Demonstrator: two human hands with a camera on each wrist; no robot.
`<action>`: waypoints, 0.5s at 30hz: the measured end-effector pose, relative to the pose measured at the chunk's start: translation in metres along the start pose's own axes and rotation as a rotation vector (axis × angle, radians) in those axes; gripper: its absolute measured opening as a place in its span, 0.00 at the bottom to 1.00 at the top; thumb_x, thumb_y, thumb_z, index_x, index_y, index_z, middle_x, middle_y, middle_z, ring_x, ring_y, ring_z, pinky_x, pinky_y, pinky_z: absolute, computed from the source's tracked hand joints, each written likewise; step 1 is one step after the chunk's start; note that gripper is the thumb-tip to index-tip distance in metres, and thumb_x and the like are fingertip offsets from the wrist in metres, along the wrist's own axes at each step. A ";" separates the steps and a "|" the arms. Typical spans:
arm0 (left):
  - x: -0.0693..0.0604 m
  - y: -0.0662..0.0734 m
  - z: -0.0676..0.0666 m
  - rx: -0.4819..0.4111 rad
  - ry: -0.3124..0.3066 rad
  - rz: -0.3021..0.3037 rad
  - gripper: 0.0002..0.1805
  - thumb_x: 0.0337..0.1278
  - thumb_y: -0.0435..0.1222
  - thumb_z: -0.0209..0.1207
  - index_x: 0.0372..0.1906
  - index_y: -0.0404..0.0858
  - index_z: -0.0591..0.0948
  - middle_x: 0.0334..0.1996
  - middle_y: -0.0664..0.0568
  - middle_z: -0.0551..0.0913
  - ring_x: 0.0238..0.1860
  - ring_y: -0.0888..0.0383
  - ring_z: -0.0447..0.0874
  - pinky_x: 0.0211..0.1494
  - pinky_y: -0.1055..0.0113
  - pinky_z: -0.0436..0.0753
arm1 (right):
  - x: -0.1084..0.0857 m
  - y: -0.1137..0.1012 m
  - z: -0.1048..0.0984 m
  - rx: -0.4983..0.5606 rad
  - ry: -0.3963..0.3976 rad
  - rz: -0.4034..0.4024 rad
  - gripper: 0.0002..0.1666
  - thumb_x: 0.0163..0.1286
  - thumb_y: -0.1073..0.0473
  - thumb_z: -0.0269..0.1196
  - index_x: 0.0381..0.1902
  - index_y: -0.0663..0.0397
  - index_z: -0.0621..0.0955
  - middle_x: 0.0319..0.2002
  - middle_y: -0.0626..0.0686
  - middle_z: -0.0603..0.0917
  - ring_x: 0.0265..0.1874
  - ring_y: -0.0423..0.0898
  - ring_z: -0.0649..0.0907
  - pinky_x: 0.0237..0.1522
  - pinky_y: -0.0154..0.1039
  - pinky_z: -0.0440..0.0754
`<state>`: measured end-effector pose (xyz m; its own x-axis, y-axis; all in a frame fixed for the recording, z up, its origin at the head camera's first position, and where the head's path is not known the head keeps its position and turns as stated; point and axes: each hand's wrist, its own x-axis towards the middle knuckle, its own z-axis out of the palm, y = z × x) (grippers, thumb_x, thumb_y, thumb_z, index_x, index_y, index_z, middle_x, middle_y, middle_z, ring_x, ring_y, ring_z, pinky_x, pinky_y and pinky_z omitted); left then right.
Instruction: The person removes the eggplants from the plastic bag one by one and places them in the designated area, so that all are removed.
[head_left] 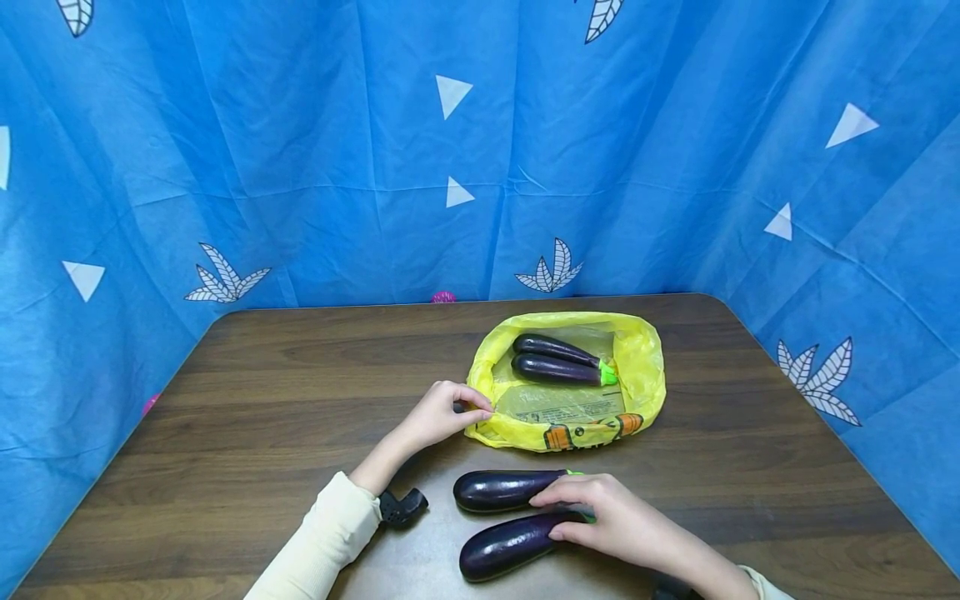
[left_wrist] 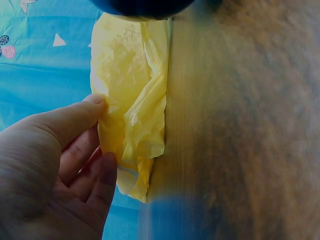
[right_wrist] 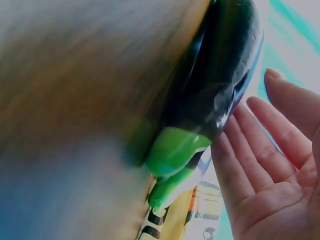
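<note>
Blue cloth (head_left: pixel 300 125) hangs behind the round-cornered, wood-grain counter (head_left: pixel 285 400), widest leftward; left fingers (left_wrist: pixel 103 187) pinch the crinkled yellow bag (head_left: pixel 641 367)'s rim, right fingers (right_wrist: pixel 270 155) spread loosely at the nearest glossy eggplant (head_left: pixel 506 547), before it.

A dark brown wood-grain table (head_left: pixel 300 400) with rounded far corners carries a crinkled yellow plastic bag (head_left: pixel 642 358), open at the top, standing right of centre toward the far edge. Nearer lie a glossy dark purple, elongated eggplant (head_left: pixel 502 490) and, just on its near side, a second similar eggplant (head_left: pixel 506 550), slanted, its rounded end left.
</note>
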<state>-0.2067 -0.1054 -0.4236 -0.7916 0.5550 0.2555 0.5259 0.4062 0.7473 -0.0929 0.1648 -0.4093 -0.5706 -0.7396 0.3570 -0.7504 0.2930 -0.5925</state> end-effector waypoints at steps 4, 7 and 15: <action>0.000 0.000 0.000 0.002 0.003 0.003 0.03 0.55 0.34 0.64 0.32 0.39 0.86 0.31 0.59 0.85 0.36 0.64 0.80 0.41 0.67 0.77 | 0.000 -0.001 -0.003 0.015 0.005 0.008 0.19 0.57 0.63 0.69 0.48 0.52 0.81 0.44 0.44 0.82 0.42 0.39 0.80 0.42 0.36 0.78; 0.000 0.000 0.000 0.002 0.004 0.005 0.03 0.55 0.33 0.64 0.32 0.39 0.86 0.31 0.58 0.85 0.36 0.64 0.80 0.41 0.67 0.77 | 0.000 -0.002 -0.006 0.014 0.014 0.007 0.19 0.57 0.64 0.68 0.48 0.52 0.81 0.44 0.44 0.82 0.43 0.40 0.81 0.42 0.37 0.78; 0.000 0.000 0.000 0.009 0.003 0.009 0.03 0.55 0.33 0.64 0.33 0.39 0.86 0.32 0.58 0.85 0.36 0.64 0.80 0.41 0.67 0.77 | 0.003 -0.003 -0.016 0.027 0.034 0.026 0.17 0.60 0.62 0.67 0.48 0.54 0.81 0.44 0.46 0.83 0.44 0.42 0.81 0.43 0.37 0.78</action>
<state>-0.2068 -0.1053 -0.4230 -0.7878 0.5563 0.2644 0.5360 0.4079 0.7391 -0.0979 0.1716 -0.3949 -0.6012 -0.7108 0.3651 -0.7262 0.2952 -0.6209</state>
